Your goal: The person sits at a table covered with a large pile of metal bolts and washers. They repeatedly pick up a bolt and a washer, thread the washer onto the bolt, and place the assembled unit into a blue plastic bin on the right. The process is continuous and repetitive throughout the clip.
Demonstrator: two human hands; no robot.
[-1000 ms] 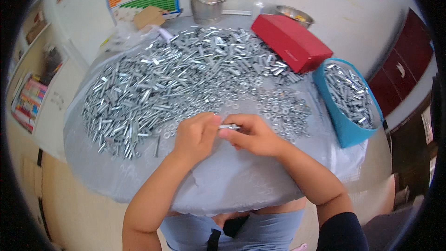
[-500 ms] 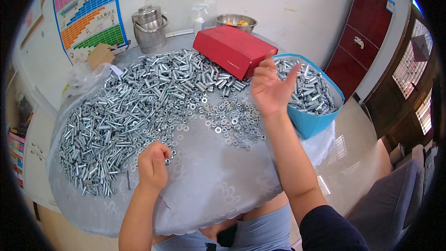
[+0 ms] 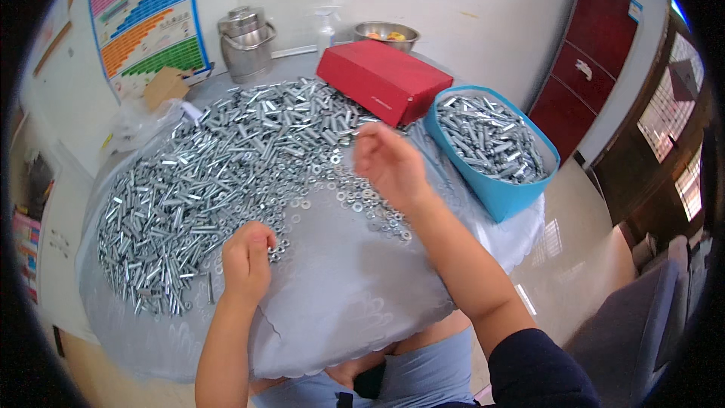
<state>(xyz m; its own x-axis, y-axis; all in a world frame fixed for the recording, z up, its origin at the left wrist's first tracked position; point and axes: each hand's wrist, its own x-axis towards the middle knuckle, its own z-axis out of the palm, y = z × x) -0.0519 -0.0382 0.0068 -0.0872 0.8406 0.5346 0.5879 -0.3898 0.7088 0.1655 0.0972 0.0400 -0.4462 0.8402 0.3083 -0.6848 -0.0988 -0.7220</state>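
A big heap of silver bolts [image 3: 219, 174] covers the left and far side of a round table under a grey cloth [image 3: 340, 295]. Loose washers [image 3: 355, 196] lie scattered in the middle. My left hand [image 3: 245, 261] rests with curled fingers at the near edge of the bolt heap; what its fingertips hold is hidden. My right hand [image 3: 389, 166] hovers over the washers with its fingers loosely apart and nothing visible in it. To its right stands a blue tub [image 3: 495, 151] filled with bolts.
A red box [image 3: 381, 79] lies at the far side next to the tub. Behind it stand a metal can [image 3: 245, 41], a steel bowl [image 3: 385, 32] and a small cardboard box [image 3: 165, 87]. A dark red cabinet [image 3: 596, 60] stands right; a grey chair [image 3: 642, 317] is near right.
A second ago both hands met over a bolt in front of me. The right hand then reached to the blue tub and has come back over the washers; the left went to the heap.
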